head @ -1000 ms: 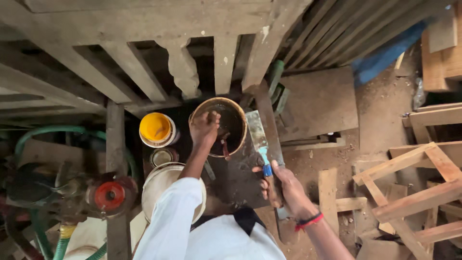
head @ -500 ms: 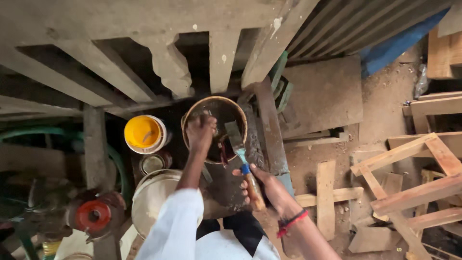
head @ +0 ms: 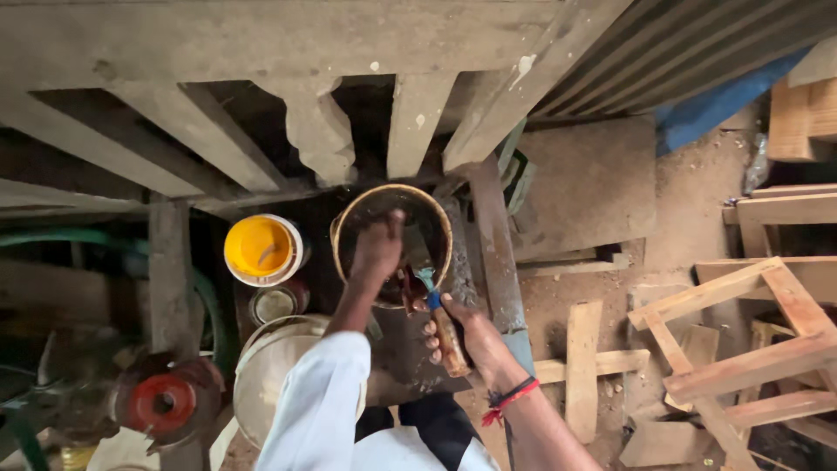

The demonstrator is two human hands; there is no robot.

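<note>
- Brush (head: 433, 296): gripped by right hand (head: 466, 336) at wooden handle, bristles dipped into bucket (head: 349, 228).
- Left hand (head: 379, 247) clasps bucket rim.
- Yellow tub (head: 261, 249) just beside bucket.

The left arm wears a long white sleeve (head: 318, 397) that ends short of the bare left hand (head: 377, 249). The right hand (head: 475, 336) and forearm are bare, with a red cord bracelet (head: 510, 399) and a thin dark band around the wrist. Dark trousers (head: 440, 427) show below.
</note>
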